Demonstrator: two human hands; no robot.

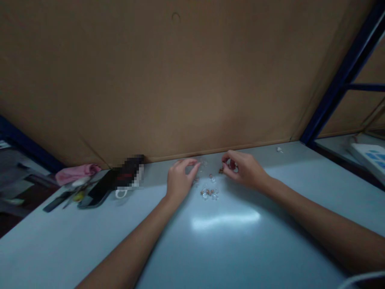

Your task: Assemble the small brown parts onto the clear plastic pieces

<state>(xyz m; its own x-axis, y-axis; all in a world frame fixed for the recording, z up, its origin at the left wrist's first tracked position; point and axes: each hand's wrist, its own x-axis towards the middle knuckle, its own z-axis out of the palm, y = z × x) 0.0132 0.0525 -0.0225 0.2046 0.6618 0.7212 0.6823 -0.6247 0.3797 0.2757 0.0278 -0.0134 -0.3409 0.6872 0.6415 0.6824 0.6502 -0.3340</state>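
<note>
My left hand is closed in a pinch above the pale table, thumb and index fingertips together; whatever is between them is too small to make out. Beside its fingertips lie faint clear plastic pieces. Opposite, my right hand is also pinched, its fingertips right by small brown pieces; what it grips is unclear. Between the hands rests a small clear piece with brown on it. Nearer to me sits a cluster of clear and brown pieces. A few more lie partly hidden beside my left hand.
At the left are a pink cloth, a dark phone, keys and a partly blurred-out dark object. A brown board stands behind the table. A small white piece lies at the back right, near a blue frame.
</note>
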